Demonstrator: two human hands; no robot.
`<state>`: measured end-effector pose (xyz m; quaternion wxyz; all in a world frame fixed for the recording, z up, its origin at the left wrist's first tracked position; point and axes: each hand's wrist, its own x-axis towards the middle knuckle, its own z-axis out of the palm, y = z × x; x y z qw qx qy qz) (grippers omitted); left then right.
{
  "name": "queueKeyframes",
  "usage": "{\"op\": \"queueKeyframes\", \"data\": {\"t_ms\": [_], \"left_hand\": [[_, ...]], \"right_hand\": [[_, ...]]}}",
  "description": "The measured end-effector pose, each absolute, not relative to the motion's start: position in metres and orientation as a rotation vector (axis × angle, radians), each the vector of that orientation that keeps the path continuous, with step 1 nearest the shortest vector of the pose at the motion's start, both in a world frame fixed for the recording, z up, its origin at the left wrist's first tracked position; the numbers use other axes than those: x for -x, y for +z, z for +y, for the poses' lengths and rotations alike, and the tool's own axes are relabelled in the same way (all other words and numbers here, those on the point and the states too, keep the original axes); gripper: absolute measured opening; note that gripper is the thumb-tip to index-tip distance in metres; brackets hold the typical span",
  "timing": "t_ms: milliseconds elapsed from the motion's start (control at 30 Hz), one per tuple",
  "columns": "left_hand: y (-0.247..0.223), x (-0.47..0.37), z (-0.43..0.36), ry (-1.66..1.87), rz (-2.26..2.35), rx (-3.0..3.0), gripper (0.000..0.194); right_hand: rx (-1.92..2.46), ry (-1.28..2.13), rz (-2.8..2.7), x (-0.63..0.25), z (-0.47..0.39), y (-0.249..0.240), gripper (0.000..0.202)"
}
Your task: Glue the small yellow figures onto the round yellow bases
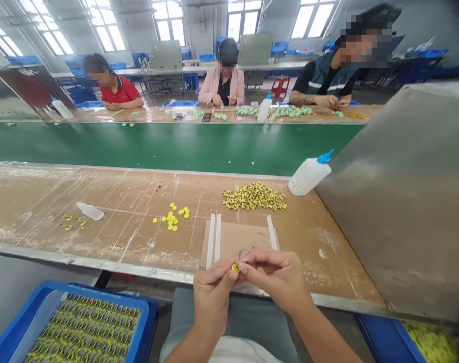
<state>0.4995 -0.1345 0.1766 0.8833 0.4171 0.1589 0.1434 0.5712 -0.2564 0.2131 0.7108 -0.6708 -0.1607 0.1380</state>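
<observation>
My left hand [214, 290] is closed, its thumb and forefinger pinching a small yellow piece [236, 268] with dark marks, its exact kind too small to tell. From the other side, my right hand [280, 275] meets it in a closed pinch, the fingertips at the piece's right edge. Both hands are over the front edge of the bench, before a cardboard sheet [237, 234] with white strips. A small round greyish thing [243, 253] shows just behind my fingertips. Past the sheet lies a heap of little yellow-and-dark pieces [255, 196]. Flat yellow discs [171, 219] are scattered to its left.
A white bottle with a blue tip [308, 175] leans near a metal panel [406, 191] at right. Left on the bench lies a small white bottle [90, 210]. Below left stands a blue crate [148, 322] of yellow pieces. Several people sit beyond the green belt [157, 146].
</observation>
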Motion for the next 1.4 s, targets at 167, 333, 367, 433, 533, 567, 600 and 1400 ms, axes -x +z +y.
{"op": "queueKeyframes", "data": {"t_ms": [167,333,367,433,533,567,600,1400], "left_hand": [[0.178,-0.498,-0.129,0.319,0.224,-0.849,0.018],[0.176,-0.501,-0.121,0.287,0.023,-0.847,0.017],[0.175,-0.502,-0.120,0.282,-0.017,-0.846,0.017],[0.174,-0.504,-0.118,0.298,-0.098,-0.852,0.019],[0.170,-0.507,-0.117,0.370,-0.222,-0.894,0.020],[0.169,-0.507,-0.116,0.394,-0.254,-0.909,0.020],[0.167,-0.507,-0.116,0.415,-0.279,-0.922,0.021],[0.173,-0.492,-0.097,0.570,-0.517,-1.511,0.030]], "right_hand": [[1.317,0.495,-0.310,-0.566,-0.262,0.222,0.017],[1.291,0.520,-0.418,-0.561,-0.261,0.222,0.014],[1.297,0.521,-0.435,-0.560,-0.261,0.222,0.014],[1.310,0.541,-0.460,-0.560,-0.261,0.224,0.015],[1.318,0.600,-0.476,-0.559,-0.260,0.228,0.016],[1.315,0.617,-0.478,-0.558,-0.261,0.229,0.016],[1.313,0.631,-0.478,-0.558,-0.261,0.230,0.017],[1.217,0.890,-0.382,-0.563,-0.263,0.238,0.027]]}}
